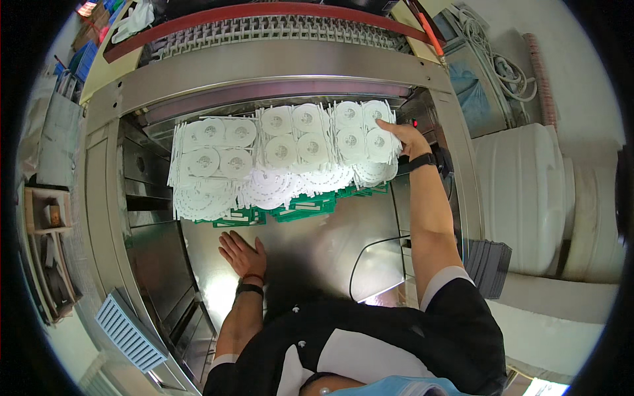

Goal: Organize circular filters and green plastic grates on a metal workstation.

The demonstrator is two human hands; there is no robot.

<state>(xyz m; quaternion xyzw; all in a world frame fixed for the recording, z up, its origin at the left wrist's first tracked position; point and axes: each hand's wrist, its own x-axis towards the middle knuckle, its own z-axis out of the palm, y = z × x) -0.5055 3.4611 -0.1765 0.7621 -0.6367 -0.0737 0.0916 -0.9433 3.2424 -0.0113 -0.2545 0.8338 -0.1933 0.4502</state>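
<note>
White boards [282,150] fill the upper centre of the frame, mostly hiding green boards [305,208] beneath. At their right end, the right hand's [407,138] fingers are partly hidden, its grip unclear; left of centre, the left hand [246,256] is open, fingers outstretched

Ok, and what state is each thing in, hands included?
White panels: stacked in three groups side by side.
Green boards: piled, partly covered by the white panels.
Left hand: open, empty.
Right hand: thumb over the panels' right edge, grip unclear.
Red light: lit.
Black cable: curved.
</note>
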